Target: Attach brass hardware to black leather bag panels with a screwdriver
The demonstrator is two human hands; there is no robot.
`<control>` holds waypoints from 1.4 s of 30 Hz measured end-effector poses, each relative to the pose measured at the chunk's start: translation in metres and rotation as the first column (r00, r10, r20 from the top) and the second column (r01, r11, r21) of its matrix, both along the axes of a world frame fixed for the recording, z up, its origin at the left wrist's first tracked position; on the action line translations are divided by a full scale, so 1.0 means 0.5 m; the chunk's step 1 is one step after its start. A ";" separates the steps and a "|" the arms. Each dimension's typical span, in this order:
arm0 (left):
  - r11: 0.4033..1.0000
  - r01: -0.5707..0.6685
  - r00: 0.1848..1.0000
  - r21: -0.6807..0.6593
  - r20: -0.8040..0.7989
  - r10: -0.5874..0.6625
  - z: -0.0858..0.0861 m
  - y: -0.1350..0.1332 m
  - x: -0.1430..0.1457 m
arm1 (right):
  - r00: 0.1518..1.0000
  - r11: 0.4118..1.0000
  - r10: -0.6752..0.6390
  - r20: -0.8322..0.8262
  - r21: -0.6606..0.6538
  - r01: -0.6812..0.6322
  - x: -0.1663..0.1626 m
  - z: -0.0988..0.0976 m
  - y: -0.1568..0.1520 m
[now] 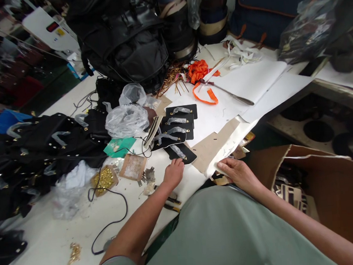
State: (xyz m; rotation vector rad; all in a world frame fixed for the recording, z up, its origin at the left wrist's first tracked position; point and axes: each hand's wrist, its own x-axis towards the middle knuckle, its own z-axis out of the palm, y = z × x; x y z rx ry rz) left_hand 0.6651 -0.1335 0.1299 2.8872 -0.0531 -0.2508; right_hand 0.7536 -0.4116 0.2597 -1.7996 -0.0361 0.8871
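Note:
My left hand [174, 173] is closed, with curled fingertips at the near edge of a black panel [189, 153] that bears a plastic-wrapped handle [177, 151]. The underside of that grip is hidden. Just beyond lie several similar black panels [192, 133], overlapping, each with a wrapped handle and small gold fittings. At the table's front edge my right hand [237, 172] pinches the corner of a white sheet [227, 145], thumb on top. A brown card piece [207, 146] lies against the sheet, between the two hands.
Left of the panels are clear plastic bags [127, 119], a tray of gold fittings [105, 181], a black cord [125, 205] and black bag parts [41, 140]. Yellow-handled pliers [172, 208] lie near my left forearm. An open cardboard box [326, 189] stands at right. Orange ribbon [200, 70] lies farther back.

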 end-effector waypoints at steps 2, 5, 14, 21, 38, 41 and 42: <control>0.995 -0.063 0.995 -0.071 0.066 0.068 0.028 -0.004 0.008 | 1.000 1.000 -0.001 0.017 0.014 0.001 0.003 0.002 -0.002; 0.967 -0.160 0.967 -0.197 0.164 0.194 0.089 -0.011 0.031 | 0.998 1.000 -0.009 0.061 0.021 0.008 0.013 -0.003 0.000; 0.726 -0.363 0.836 -0.583 0.141 0.531 0.264 -0.064 0.073 | 0.988 0.980 0.087 0.128 0.165 -0.107 0.062 0.025 0.074; 0.369 -0.334 0.763 -0.867 -0.019 0.646 0.315 -0.103 0.090 | 0.991 0.959 0.061 0.119 0.269 -0.092 0.082 0.050 0.101; 0.077 -0.347 0.759 -0.935 -0.231 0.609 0.329 -0.196 0.136 | 0.992 0.958 0.047 0.118 0.276 -0.078 0.101 0.049 0.071; 0.084 -0.358 0.720 -0.930 -0.218 0.658 0.329 -0.193 0.141 | 0.980 0.952 0.085 0.182 0.276 -0.134 0.101 0.057 0.070; 0.086 -0.368 0.713 -0.926 -0.222 0.665 0.328 -0.193 0.142 | 0.974 0.954 0.089 0.208 0.263 -0.143 0.101 0.057 0.070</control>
